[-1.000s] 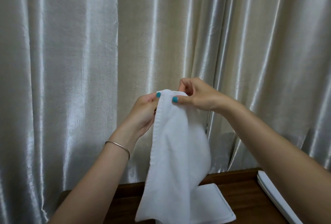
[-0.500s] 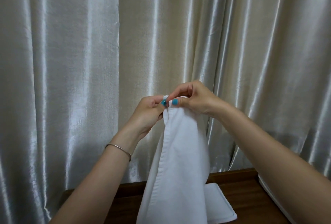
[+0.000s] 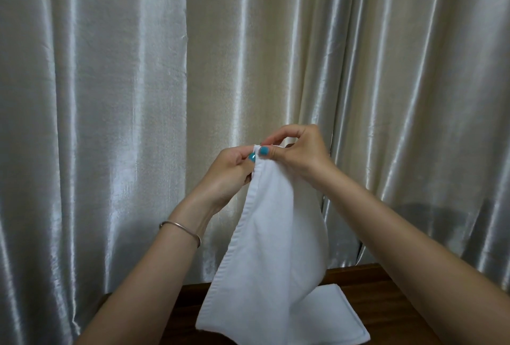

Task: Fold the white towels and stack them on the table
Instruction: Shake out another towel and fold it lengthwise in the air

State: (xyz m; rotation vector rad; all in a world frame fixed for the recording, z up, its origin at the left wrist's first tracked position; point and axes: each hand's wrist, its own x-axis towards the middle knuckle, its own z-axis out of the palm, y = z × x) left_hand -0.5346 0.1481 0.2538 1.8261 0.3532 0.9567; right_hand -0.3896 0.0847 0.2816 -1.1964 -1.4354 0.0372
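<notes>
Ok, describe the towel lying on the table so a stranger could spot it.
Below the silvery curtain stands a dark wooden table. The folded white towel lies flat there, behind the hanging towel both hands pinch; it alone rests on wood.

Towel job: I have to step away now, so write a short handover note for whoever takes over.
Left hand: pinches the top edge of the hanging towel.
Right hand: pinches the same edge, right beside the left.
The towel hangs doubled lengthwise in the air above the table.
Done: one folded towel lies flat on the table.
Left: finish folding the held towel and stack it on the folded one.
</notes>
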